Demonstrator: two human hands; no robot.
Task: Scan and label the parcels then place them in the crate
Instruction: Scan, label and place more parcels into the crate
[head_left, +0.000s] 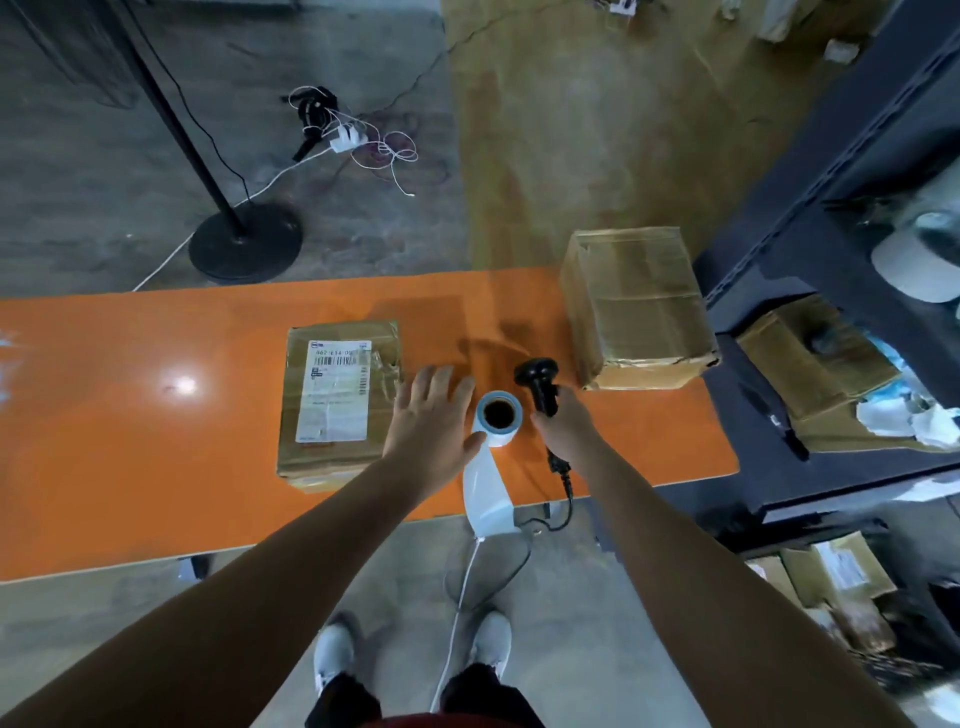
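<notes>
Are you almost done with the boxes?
Not yet. The flat box already has a printed label. The right hand grips the scanner, and the open left hand is at the label roll. The other box shows no label. Both sit on the table, with no crate in view.

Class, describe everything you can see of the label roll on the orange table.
The label roll is pale blue-white, paper-like, wound round a dark hollow core that faces the camera. It sits on the orange table. A loose strip trails from it over the table's near edge. The left hand, fingers straight, seems to touch its side with the thumb.
</notes>
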